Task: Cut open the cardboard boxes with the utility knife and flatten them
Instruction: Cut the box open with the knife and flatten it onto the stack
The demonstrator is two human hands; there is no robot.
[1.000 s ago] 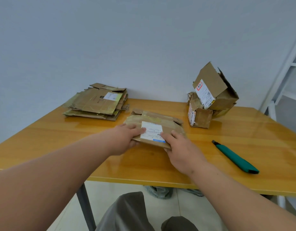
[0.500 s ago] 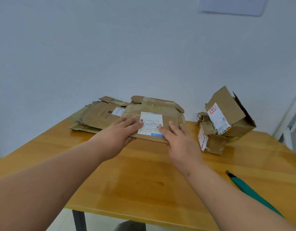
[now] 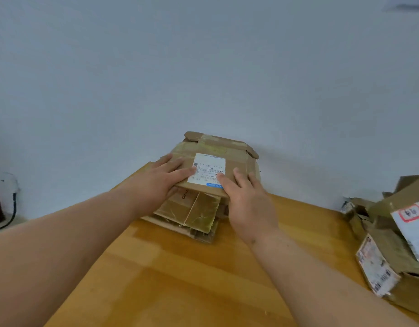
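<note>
We have carried the flat box from mid-table onto the pile by the wall. Both hands, left and right, press straight fingers on top; it must drop straight down.

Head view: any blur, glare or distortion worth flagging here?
Head view: even, soft light; faint sheen on the wooden table; wide-angle stretch enlarges both forearms; label on the flattened box is too soft to read; the unflattened boxes are cut off at the right edge.
</note>
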